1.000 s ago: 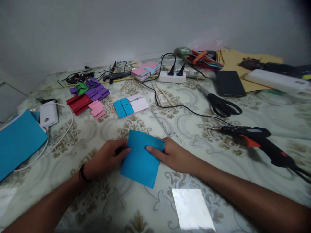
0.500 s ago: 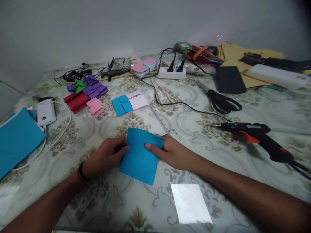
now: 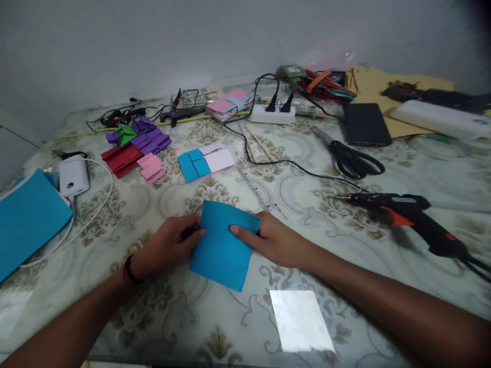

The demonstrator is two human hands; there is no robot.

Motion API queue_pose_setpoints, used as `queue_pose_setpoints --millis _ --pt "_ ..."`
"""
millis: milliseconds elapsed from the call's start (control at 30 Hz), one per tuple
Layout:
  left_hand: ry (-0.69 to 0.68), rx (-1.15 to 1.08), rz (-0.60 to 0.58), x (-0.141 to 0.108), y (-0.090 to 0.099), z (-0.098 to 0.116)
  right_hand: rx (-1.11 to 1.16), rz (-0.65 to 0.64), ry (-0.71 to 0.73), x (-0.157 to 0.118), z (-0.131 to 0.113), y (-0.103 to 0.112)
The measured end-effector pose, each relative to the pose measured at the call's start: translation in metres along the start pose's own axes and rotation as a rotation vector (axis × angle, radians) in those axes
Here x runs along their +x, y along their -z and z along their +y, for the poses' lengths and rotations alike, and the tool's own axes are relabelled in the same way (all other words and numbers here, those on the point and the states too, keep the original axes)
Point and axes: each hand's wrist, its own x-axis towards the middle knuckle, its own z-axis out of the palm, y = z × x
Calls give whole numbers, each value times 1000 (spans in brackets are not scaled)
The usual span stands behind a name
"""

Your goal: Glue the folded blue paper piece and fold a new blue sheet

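A blue sheet of paper [image 3: 220,260] is held up, tilted, above the middle of the patterned tabletop. My left hand [image 3: 172,240] pinches its left edge, thumb on the front and fingers partly hidden behind. From the right side my right hand [image 3: 272,237] grips it, with the thumb pressed flat on the front face and the other fingers out of sight behind the paper. Beyond the sheet lies a card with folded blue and pale pink paper pieces [image 3: 206,162]. A clear ruler [image 3: 261,191] rests just past my right hand.
Right: a glue gun [image 3: 414,214], black-handled scissors [image 3: 351,156] and a dark phone-like slab [image 3: 366,124]. Left: more blue paper [image 3: 32,222], a white power bank [image 3: 74,176] with cable, and folded coloured papers [image 3: 123,157]. A power strip [image 3: 272,114] stands at the back, its black cord crossing the table.
Almost nothing differs. Both hands keep the same hold on the blue paper, and the whole view has shifted very slightly.
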Motion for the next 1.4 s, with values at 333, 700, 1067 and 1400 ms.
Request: queue_pose_setpoints --millis 333,700,1067,1400 --pt "8 7 5 2 0 2 -25 1 -30 -1 1 0" --pt "12 -5 -6 1 0 2 -1 7 -29 -1 2 -1" --pt "-7 -7 11 1 0 3 22 -3 -33 -1 2 -1" --pt "-7 5 9 1 1 4 30 -7 -55 -2 4 -2"
